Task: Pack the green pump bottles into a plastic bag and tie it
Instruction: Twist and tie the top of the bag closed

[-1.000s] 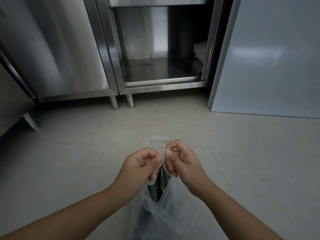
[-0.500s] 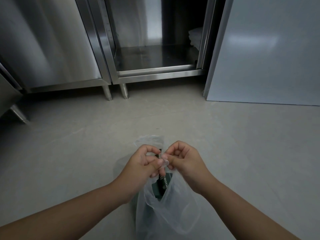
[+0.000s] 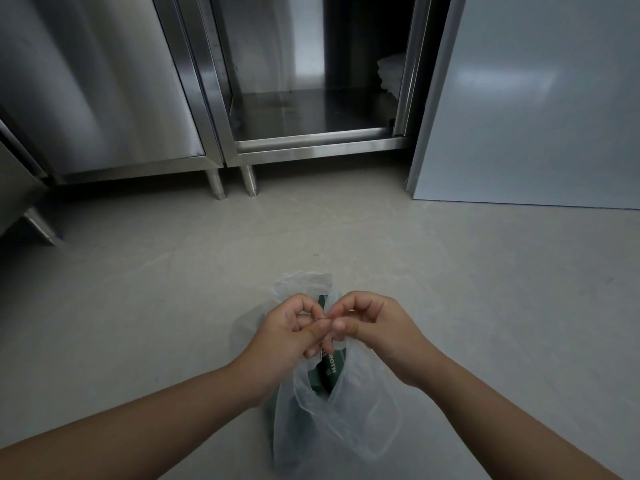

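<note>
At the near edge, between both forearms, the plastic bag point(image 3: 346, 420) stands on the floor point(image 3: 138, 306). Thin, cloudy-clear film, crumpled, slack at the sides.

Inside the bag: green pump bottles point(image 3: 327, 370), dark green with white lettering, showing through a gap at the mouth. Count not readable; pump heads hidden. Packing looks done.

Just above the bag's mouth: left hand point(image 3: 284, 341) and right hand point(image 3: 377, 330) meet, knuckles up. Fingers point(image 3: 320, 326) of both are curled, thumbs pressed to forefingers, pinching the bag's top film between them. One handle loop point(image 3: 301, 282) puffs up just beyond the hands.

Judgement: tying is under way. No finished knot visible, mouth gaping below the hands. Left to do: cinch the knot and close that gap.

Around the bag: floor is smooth, matt grey, faintly streaked.

Well beyond the bag: stainless-steel cabinet point(image 3: 104, 98), brushed and reflective, on short round legs point(image 3: 216, 183). Its compartment straight beyond the bag is open; the shelf point(image 3: 311, 109) is flat and shiny, with a white folded stack point(image 3: 389, 74) at the far right, material unclear. Beyond and right of the bag: a flat pale grey panel point(image 3: 536, 116) reaching the floor.
</note>
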Tool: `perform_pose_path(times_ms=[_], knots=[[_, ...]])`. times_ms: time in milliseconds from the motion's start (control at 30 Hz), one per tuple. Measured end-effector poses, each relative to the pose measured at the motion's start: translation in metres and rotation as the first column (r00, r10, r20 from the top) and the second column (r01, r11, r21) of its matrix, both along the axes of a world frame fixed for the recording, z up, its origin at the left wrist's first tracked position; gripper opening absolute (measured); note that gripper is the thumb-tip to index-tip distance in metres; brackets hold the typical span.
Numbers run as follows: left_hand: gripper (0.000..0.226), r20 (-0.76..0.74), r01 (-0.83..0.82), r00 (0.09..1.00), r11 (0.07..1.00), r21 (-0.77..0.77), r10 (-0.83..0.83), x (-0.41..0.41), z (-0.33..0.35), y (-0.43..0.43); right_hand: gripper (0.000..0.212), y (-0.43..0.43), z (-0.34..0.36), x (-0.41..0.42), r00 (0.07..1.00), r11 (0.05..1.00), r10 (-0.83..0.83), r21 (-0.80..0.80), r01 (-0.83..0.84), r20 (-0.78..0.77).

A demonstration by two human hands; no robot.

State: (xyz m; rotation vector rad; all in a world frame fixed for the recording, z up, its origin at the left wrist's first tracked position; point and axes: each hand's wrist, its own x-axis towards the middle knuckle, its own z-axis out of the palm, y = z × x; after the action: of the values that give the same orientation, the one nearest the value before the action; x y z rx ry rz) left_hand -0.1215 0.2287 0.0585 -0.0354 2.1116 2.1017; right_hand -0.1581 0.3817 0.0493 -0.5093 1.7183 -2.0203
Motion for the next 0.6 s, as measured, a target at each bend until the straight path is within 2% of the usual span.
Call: perform_pose_path(times_ms=[167,367,600], knots=[[0.014,0.028,0.005,1.000,1.000,0.006,-0.006,0.002,0.001,0.001,0.021,-0.001,-0.006,0.003,0.999,0.999,0.006,0.042,-0.005,-0.039],[0.014,0.076,0.046,0.996,0.998,0.033,-0.049,0.001,-0.001,-0.001,0.014,0.002,-0.012,-0.001,0.997,0.994,-0.003,0.113,0.012,-0.080],[0.013,0.088,0.143,0.985,0.985,0.099,-0.152,-0.001,-0.001,0.002,0.007,0.013,-0.017,-0.004,0.995,0.996,0.028,0.093,-0.019,-0.092]])
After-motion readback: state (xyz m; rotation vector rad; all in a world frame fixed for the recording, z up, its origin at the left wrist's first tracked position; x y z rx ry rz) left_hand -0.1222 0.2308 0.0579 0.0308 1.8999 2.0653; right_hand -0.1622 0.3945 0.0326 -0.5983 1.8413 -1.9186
